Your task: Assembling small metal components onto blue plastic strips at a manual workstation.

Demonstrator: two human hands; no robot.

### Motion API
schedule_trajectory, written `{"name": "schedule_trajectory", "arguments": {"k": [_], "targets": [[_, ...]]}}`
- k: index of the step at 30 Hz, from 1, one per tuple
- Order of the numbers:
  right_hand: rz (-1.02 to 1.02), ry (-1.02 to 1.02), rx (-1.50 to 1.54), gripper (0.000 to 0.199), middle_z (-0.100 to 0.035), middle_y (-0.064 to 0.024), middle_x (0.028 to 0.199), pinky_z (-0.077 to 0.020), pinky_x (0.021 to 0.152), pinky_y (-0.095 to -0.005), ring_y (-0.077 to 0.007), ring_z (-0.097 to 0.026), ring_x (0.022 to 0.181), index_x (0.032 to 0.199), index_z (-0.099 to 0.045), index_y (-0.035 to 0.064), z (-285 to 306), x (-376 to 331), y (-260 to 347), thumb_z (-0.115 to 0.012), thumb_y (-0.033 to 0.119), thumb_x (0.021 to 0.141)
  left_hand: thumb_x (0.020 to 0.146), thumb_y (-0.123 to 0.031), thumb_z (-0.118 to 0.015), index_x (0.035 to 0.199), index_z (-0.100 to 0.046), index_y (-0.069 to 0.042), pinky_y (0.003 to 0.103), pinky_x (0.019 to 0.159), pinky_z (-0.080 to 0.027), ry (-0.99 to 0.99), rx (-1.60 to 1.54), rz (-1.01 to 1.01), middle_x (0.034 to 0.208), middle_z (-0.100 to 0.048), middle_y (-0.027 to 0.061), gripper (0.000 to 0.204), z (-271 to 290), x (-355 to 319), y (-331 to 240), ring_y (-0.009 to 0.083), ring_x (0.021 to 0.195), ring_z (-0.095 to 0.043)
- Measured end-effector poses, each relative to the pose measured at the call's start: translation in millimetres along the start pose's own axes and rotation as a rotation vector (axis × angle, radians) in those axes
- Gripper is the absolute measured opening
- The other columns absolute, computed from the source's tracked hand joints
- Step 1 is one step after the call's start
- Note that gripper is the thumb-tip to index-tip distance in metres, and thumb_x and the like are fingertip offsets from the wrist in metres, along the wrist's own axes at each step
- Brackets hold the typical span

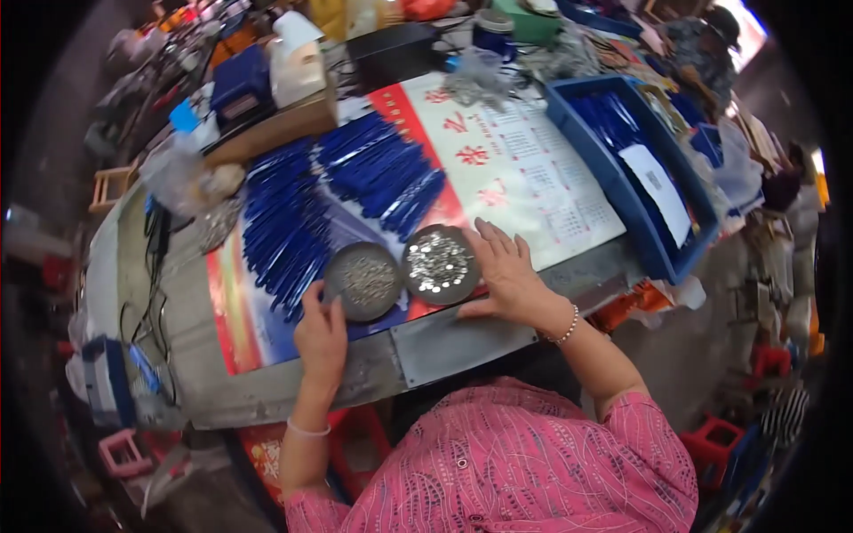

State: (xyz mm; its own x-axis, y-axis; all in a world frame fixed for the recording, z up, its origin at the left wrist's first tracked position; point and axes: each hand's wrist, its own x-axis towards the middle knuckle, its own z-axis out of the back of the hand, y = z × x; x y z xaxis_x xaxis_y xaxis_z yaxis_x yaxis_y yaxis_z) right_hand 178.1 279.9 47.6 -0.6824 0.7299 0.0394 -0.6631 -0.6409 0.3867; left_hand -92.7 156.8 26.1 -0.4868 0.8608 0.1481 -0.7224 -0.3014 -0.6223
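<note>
Two round dark dishes stand side by side near the table's front edge. The left dish (347, 310) has many small dull grey metal bits (370, 282) in it; the right dish (426, 296) is filled with shiny silver discs (437, 262). At the left dish's near-left rim is my left hand (320, 342), thumb and finger apart. My right hand (514, 282) lies along the right dish's right side, fingers stretched out and thumb spread. Behind the dishes lie two fanned bundles of slim blue, glossy strip-like pieces (284, 222), (382, 169).
A printed calendar sheet (569, 204) covers much of the tabletop. On the right is a blue tray (613, 182) with blue pieces and a white card. Boxes (293, 115) and plastic bags (173, 173) crowd the back left. A grey plate (458, 345) sits at the front edge.
</note>
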Motion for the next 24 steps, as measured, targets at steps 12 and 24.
{"name": "schedule_trajectory", "arguments": {"k": [12, 24], "targets": [[0.029, 0.129, -0.020, 0.118, -0.029, -0.0240, 0.140, -0.0177, 0.104, -0.0608, -0.0392, -0.027, 0.132, 0.143, -0.018, 0.0050, -3, 31, 23, -0.082, 0.048, 0.054, 0.081, -0.006, -0.061, 0.125, -0.041, -0.006, 0.040, 0.052, -0.043, 0.000, -0.039, -0.056, 0.062, -0.054, 0.0095, 0.048, -7, 1, 3, 0.0277, 0.055, -0.057], [-0.011, -0.009, 0.061, 0.095, -0.030, -0.0188, 0.144, -0.0186, 0.108, -0.0513, -0.0355, -0.028, 0.132, 0.141, -0.025, 0.0067, 11, -6, 0, -0.077, 0.034, 0.067, 0.083, -0.008, -0.059, 0.088, -0.058, -0.005, 0.042, 0.060, -0.045, -0.135, -0.011, -0.185, 0.083, -0.057, 0.0133, 0.006, 3, 12, 12, 0.0323, 0.072, -0.058]]}}
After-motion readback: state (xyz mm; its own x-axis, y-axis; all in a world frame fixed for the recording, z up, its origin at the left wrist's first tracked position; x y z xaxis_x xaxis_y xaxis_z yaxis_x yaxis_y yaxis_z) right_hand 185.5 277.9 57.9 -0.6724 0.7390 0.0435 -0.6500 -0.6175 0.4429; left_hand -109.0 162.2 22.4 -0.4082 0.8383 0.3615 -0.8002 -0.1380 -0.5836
